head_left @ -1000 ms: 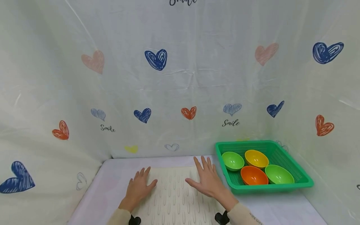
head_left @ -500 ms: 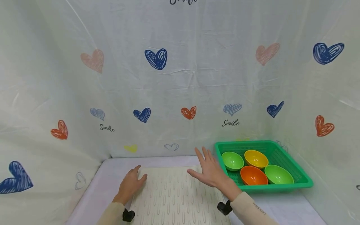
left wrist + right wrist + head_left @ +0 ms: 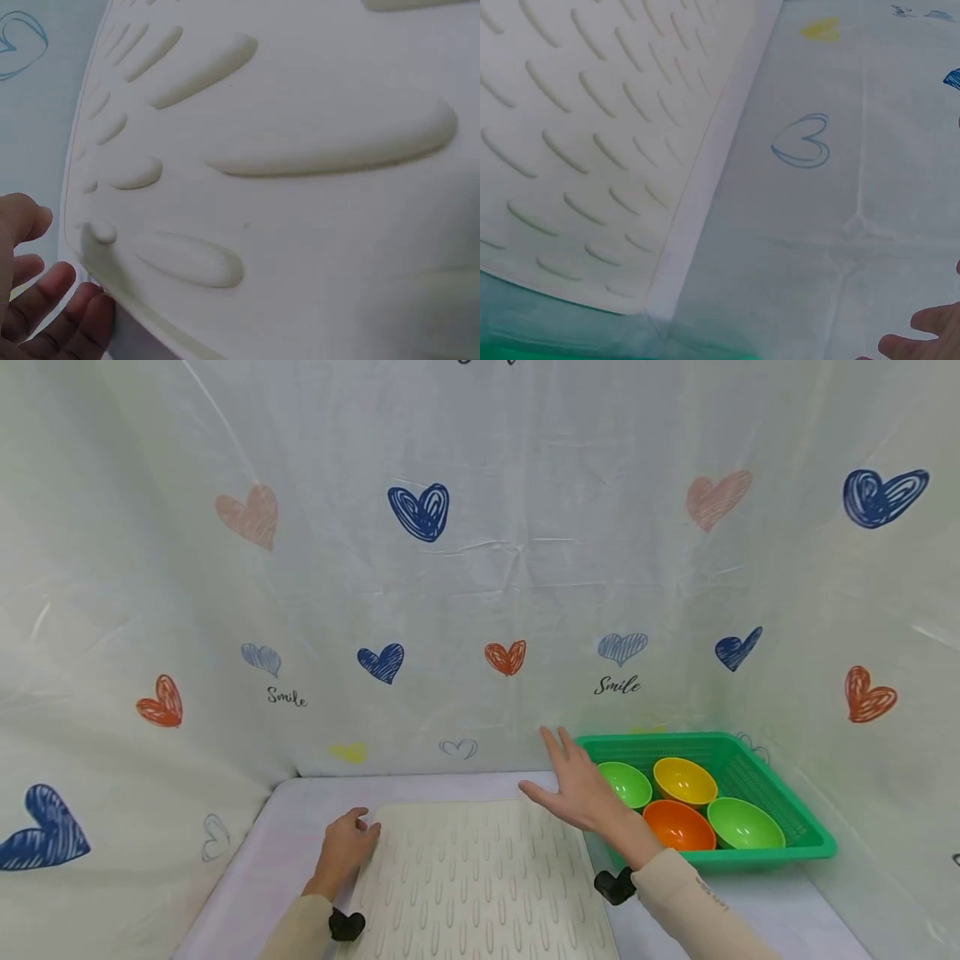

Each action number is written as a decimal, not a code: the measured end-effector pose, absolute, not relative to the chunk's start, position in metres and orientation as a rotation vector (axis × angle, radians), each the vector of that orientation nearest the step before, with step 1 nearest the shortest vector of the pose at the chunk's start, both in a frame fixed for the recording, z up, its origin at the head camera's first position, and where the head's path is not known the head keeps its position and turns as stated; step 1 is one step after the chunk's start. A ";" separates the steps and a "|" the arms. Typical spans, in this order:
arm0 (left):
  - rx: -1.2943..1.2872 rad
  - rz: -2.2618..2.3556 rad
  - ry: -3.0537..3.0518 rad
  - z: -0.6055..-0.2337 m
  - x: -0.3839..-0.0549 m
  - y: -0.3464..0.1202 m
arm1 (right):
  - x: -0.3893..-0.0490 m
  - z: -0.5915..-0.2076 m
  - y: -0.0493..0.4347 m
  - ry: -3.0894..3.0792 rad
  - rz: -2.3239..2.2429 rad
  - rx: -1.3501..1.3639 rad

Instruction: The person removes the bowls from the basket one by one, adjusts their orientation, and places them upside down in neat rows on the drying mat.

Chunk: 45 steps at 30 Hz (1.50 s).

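A cream-white mat with rows of raised elongated bumps lies flat on the table. My left hand is at the mat's far left corner, fingers loosely bent. In the left wrist view, a gap shows between the thumb and the other fingers, which are beside the mat's edge; whether they touch it I cannot tell. My right hand is raised with fingers spread, between the mat and a green basket, holding nothing. It partly covers the basket's left side. Its fingertips show in the right wrist view, apart from the mat.
Inside the basket are an orange bowl, a yellow bowl and two green bowls. A white cloth covers the table. Behind and at both sides hangs a white curtain printed with hearts.
My left hand has shifted left from over the mat to its edge, its fingers bending. My right hand has risen and moved right, off the mat toward the basket.
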<state>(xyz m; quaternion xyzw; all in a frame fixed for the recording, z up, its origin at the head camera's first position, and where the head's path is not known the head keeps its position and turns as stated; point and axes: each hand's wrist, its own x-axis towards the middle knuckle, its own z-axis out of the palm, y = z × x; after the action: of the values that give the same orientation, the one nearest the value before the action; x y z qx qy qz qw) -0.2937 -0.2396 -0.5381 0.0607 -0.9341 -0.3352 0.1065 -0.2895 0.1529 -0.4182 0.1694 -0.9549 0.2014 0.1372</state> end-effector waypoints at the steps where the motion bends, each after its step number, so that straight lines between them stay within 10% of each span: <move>1: 0.183 -0.994 -2.741 -0.540 -0.294 -0.240 | -0.291 -0.416 0.155 -2.768 0.590 0.487; 45: 0.343 -0.835 -2.917 -0.524 -0.291 -0.235 | -0.362 -0.451 0.295 -2.903 1.171 0.173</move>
<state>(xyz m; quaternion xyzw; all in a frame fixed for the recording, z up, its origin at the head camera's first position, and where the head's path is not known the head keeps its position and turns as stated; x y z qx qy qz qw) -0.2906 -0.2349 -0.5242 0.1123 -0.9544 -0.2731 0.0441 -0.3621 0.2945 -0.4512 0.0553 -0.9259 0.3736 0.0034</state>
